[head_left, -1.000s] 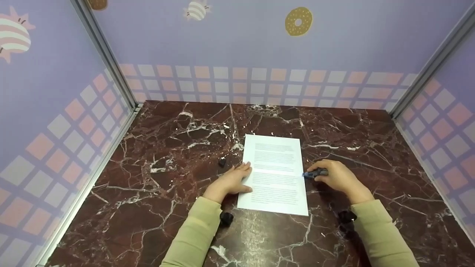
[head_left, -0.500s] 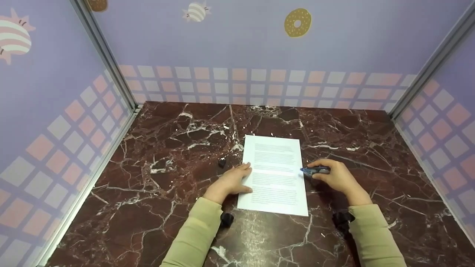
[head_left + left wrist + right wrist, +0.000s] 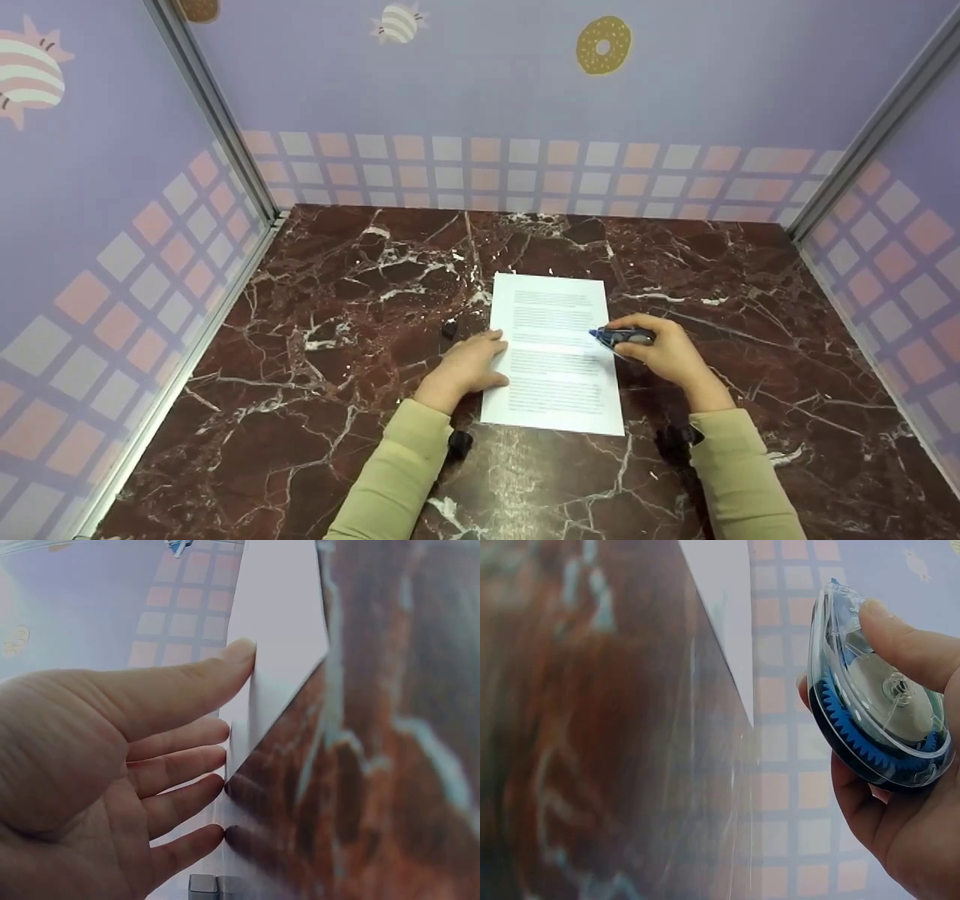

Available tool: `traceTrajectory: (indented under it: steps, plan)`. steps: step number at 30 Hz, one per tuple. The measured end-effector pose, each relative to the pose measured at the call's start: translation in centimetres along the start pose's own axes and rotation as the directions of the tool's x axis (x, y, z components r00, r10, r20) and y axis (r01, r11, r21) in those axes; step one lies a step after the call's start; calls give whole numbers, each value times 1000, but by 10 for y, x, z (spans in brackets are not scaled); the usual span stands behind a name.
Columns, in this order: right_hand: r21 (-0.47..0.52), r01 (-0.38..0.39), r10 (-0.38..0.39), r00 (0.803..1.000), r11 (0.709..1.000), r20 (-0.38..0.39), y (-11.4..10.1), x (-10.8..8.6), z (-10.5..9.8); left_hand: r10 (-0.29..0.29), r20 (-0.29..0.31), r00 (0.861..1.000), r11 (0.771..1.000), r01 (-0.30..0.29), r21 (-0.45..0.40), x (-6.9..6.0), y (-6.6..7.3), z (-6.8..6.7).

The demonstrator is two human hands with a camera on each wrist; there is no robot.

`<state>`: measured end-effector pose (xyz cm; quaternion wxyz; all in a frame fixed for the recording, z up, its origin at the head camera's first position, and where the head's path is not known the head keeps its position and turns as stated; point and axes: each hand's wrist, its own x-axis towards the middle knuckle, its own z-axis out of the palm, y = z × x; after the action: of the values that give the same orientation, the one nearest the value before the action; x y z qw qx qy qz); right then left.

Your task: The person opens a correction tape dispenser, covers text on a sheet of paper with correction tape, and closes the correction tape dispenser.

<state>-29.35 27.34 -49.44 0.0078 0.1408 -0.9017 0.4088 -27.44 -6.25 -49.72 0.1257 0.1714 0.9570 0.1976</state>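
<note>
A white sheet of printed paper (image 3: pixel 555 300) lies flat on the marbled table. My left hand (image 3: pixel 466 367) rests at the paper's left edge, fingers extended; in the left wrist view its thumb and fingertips touch the sheet near one corner. My right hand (image 3: pixel 667 349) grips a correction tape dispenser (image 3: pixel 877 705) with a clear case, a blue gear and a white reel inside. In the head view the blue tip of the correction tape (image 3: pixel 600 334) is over the right part of the printed lines. Whether the tip touches the paper, I cannot tell.
A small black object (image 3: pixel 449 329) lies on the table (image 3: pixel 360 375) just beyond the left hand. Patterned purple panels (image 3: pixel 480 90) enclose the back and both sides. Black wrist-worn pieces (image 3: pixel 459 444) sit by the sleeves. Small white flecks are scattered near the paper's upper left.
My right hand has moved left and slightly away from me with the correction tape, from the paper's right edge onto its printed lines. The left hand has barely moved.
</note>
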Motion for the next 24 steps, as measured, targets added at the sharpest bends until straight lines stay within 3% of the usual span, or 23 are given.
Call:
traceTrajectory:
  steps: [5, 10, 13, 17, 21, 24]
  plan:
    - [34, 19, -19, 1000, 999, -10, -7, 3, 3, -5, -23, 1000, 1000, 5, 17, -2, 3, -5]
    - [73, 18, -17, 1000, 997, -14, -16, 7, 6, -16, -123, 992, 1000, 16, 1, -3, 3, -13]
    - [119, 24, -23, 1000, 993, -13, -22, 9, 8, -53, -205, 977, 998, 47, -32, -4, 0, -17]
    - [173, 33, -31, 999, 984, -11, -27, 10, 10, -124, -301, 946, 989, 92, -119, -4, -7, -22]
    - [206, 30, -29, 1000, 978, -10, -31, 9, 12, -180, -362, 915, 976, 119, -185, -3, -20, -24]
    - [250, 27, -26, 1000, 968, -7, -33, 7, 13, -200, -377, 904, 973, 137, -188, -1, -30, -24]
